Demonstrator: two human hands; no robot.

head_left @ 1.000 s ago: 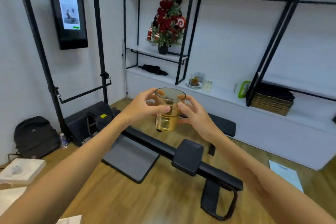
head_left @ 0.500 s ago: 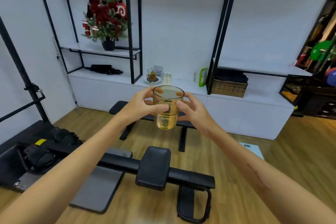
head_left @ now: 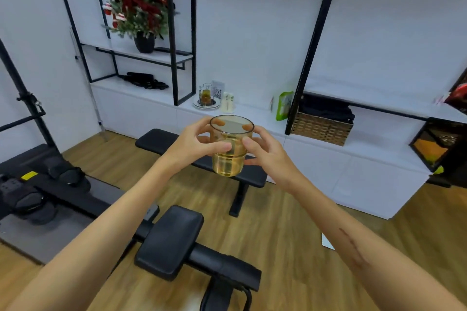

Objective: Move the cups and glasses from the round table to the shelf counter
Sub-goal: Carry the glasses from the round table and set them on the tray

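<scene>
The amber glass (head_left: 231, 149) sits upright between both hands, carried at chest height in front of the shelf counter (head_left: 252, 111) and not yet over it. Over the last second the view has swung off the wall screen and rack and squared up to the counter, which now looms larger and nearer — so the person has turned and walked toward it, and the carry looks close to its end. The grip has not altered through that turn.

Taking things from left to right with the glass as the landmark: the left hand (head_left: 194, 145) wraps its fingers round the near and left side of the glass, thumb across the front. The glass itself holds pale yellow liquid filling roughly its lower half, level and calm. The right hand (head_left: 267, 151) curls round the right side, thumb against the wall — both hands are gripping it.

Beyond the glass and slightly left, on the counter, a round tray (head_left: 206, 105) carries a small wire stand with what looks like another amber glass; a white cup (head_left: 228, 105) stands just beside the tray. Farther right of the glass, a green packet (head_left: 284, 106) leans by the black upright, and a wicker basket (head_left: 321, 127) holds dark folded cloth. Below the glass, a black bench (head_left: 164, 140) stands between the person and the counter — I judge it must be skirted or reached over.
</scene>
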